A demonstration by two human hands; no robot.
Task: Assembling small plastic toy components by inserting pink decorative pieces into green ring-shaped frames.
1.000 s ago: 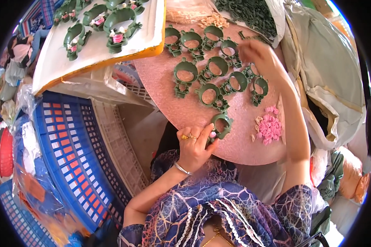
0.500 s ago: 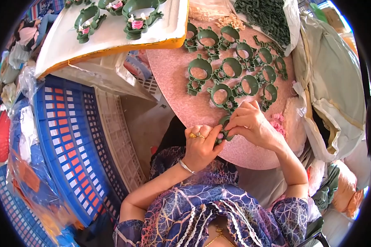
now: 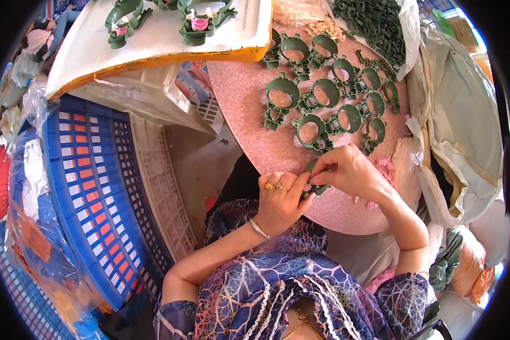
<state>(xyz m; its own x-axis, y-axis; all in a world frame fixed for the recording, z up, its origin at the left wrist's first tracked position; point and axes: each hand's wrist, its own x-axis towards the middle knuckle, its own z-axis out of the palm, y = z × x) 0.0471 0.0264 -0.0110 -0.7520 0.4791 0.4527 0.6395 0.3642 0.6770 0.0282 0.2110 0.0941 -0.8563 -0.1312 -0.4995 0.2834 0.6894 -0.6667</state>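
Note:
My left hand (image 3: 281, 201) and my right hand (image 3: 348, 173) meet over the near edge of the round pink table (image 3: 238, 107). Between them is a dark green plastic ring piece (image 3: 321, 189), partly covered by my fingers. My left thumb and forefinger grip it beside a small pink-mauve bit (image 3: 307, 187). From the far side, my right fingers pinch the same piece; whether they hold a smaller part too is hidden. Several similar green ring pieces (image 3: 283, 84) with small frog-like figures stand on the table beyond my hands. Small pink parts (image 3: 384, 169) lie right of my right hand.
At the upper left, a white tray (image 3: 153, 48) with a yellow edge bears green rings with pink bows (image 3: 198, 24). Dark green small parts (image 3: 368, 28) fill a bag at the back. A blue basket (image 3: 112, 130) stands left, a large pale sack (image 3: 459, 107) right.
The view has shifted slightly, so the table's pieces sit a little further right. My right hand has drawn slightly right and down, uncovering more of the held ring piece. Both hands keep their grip.

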